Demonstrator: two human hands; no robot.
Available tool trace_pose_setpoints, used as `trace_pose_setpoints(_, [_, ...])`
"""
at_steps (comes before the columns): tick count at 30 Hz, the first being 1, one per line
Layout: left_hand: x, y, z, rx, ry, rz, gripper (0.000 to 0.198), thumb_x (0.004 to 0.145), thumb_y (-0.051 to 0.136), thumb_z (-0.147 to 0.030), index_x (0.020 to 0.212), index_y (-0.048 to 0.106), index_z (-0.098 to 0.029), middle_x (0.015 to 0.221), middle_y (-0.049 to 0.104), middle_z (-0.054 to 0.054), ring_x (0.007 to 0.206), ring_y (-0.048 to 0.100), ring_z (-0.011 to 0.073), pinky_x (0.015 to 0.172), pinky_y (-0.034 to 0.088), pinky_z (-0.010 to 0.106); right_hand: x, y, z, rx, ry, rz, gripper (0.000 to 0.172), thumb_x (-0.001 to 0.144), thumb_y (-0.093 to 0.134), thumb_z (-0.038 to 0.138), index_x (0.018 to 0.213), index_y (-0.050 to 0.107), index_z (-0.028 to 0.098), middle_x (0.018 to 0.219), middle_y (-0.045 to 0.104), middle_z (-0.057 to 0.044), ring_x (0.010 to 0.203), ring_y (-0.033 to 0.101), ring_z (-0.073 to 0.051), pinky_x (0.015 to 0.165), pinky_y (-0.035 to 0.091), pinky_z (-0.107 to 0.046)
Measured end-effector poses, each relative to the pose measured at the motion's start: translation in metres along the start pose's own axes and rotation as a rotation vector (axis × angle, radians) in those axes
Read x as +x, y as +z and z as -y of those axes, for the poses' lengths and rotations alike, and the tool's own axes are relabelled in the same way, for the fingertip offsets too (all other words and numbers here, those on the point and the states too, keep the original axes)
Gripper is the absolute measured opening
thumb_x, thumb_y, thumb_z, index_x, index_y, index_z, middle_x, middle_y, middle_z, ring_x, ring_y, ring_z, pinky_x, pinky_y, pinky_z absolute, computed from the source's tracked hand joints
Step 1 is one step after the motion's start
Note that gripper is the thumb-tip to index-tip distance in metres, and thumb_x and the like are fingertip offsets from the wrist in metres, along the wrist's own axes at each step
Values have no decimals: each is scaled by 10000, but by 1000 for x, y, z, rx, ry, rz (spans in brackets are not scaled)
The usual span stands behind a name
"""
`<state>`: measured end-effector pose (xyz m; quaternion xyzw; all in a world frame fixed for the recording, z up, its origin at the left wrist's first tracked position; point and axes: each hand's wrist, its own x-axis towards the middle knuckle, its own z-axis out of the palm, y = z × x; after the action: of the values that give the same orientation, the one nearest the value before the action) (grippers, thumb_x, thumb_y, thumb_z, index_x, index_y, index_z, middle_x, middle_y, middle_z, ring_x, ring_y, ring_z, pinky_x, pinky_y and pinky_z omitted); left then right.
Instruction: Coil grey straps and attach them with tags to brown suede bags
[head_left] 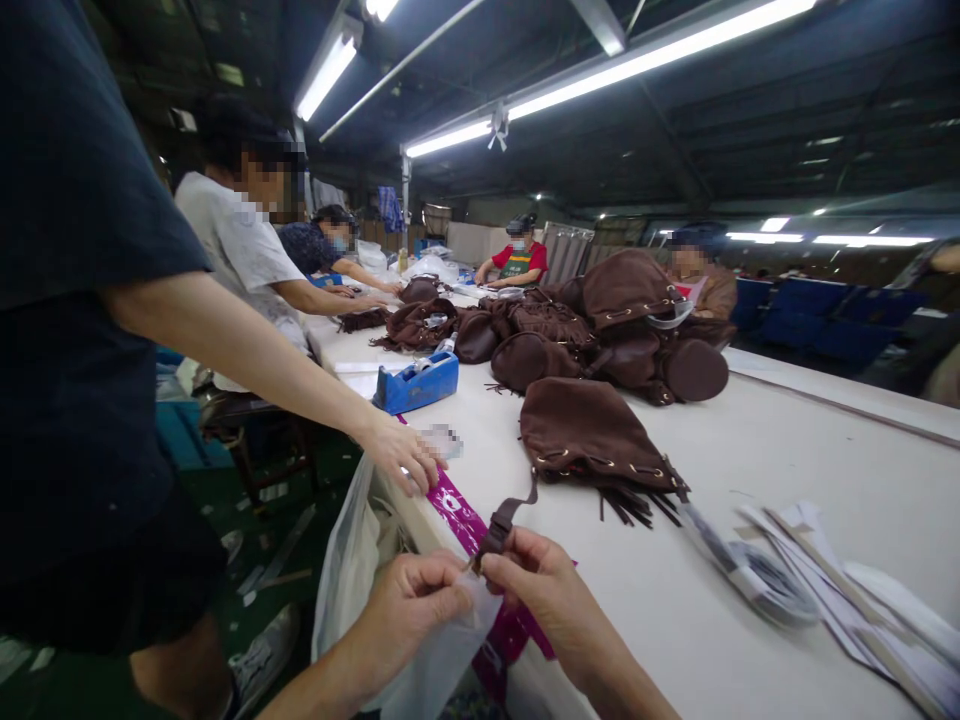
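A brown drawstring bag (589, 430) with metal eyelets and fringe lies on the white table, its strap (504, 522) running toward me. My right hand (551, 590) pinches the strap near its buckle end. Close against it, my left hand (412, 615) is closed, thumb on forefinger, at the tip of the strap; what lies between those fingers is too small to make out. Below both hands, a purple printed strip (461, 515) runs along the table edge. Translucent white plastic (341, 560) hangs beside it.
A co-worker's hand (405, 455) rests on the purple strip at left. Behind it stands a blue tape dispenser (420, 382). Brown bags (540, 345) are piled at the middle. Wrapped grey coils (772, 585) and paper strips (862, 600) lie at right. Several people sit around the table.
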<state>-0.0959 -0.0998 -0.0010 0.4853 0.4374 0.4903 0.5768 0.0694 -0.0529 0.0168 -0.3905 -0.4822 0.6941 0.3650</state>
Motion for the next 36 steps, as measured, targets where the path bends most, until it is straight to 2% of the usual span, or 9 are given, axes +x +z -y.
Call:
trace_pose_setpoints(2, [-2, -1, 2, 2, -10, 18, 251, 688, 727, -377, 632, 719, -133, 760, 626, 33, 710, 513, 148, 668, 370, 236, -1, -6, 12, 19, -34, 0, 344, 586, 826, 403, 718, 636, 148, 582, 570, 30, 506, 456, -84, 483, 326, -200])
trace_pose_setpoints(6, [-3, -2, 8, -41, -146, -87, 339, 590, 783, -443, 541, 676, -125, 509, 508, -18, 511, 386, 92, 526, 286, 226, -4, -15, 24, 29, -97, 10, 331, 592, 840, 372, 740, 646, 148, 604, 588, 26, 516, 461, -79, 490, 336, -194])
trace_pose_setpoints(9, [-3, -1, 11, -83, -204, -141, 346, 505, 822, -424, 513, 654, -122, 496, 532, -11, 488, 405, 94, 506, 284, 224, -4, -15, 21, 60, -123, 35, 313, 617, 831, 362, 785, 658, 163, 648, 622, 16, 540, 499, -94, 506, 366, -205])
trace_pose_setpoints(14, [1, 2, 15, -72, -196, -188, 339, 541, 797, -422, 519, 667, -110, 489, 567, 10, 480, 436, 97, 496, 305, 217, 1, -12, 13, 83, -150, 69, 309, 639, 822, 338, 850, 669, 172, 756, 688, -19, 652, 591, -142, 595, 442, -238])
trace_pose_setpoints(21, [6, 3, 15, -27, -199, -190, 399, 550, 783, -490, 608, 725, -99, 560, 620, 42, 510, 489, 125, 493, 391, 231, 5, -16, 9, 39, -204, 31, 296, 631, 823, 329, 791, 648, 153, 720, 666, -11, 613, 566, -122, 554, 420, -224])
trace_pose_setpoints(29, [8, 3, 16, -7, -136, -239, 320, 558, 791, -419, 560, 677, -121, 528, 571, 2, 491, 453, 102, 474, 358, 209, 5, -16, 8, 51, -203, 36, 271, 644, 822, 321, 769, 639, 164, 686, 644, 16, 590, 542, -104, 537, 405, -206])
trace_pose_setpoints(36, [6, 7, 18, -31, -193, -238, 275, 538, 768, -379, 515, 655, -130, 496, 563, 3, 466, 453, 108, 464, 358, 221, 4, -15, 10, 111, -202, 22, 339, 630, 825, 360, 853, 651, 173, 803, 688, -32, 685, 605, -158, 611, 465, -249])
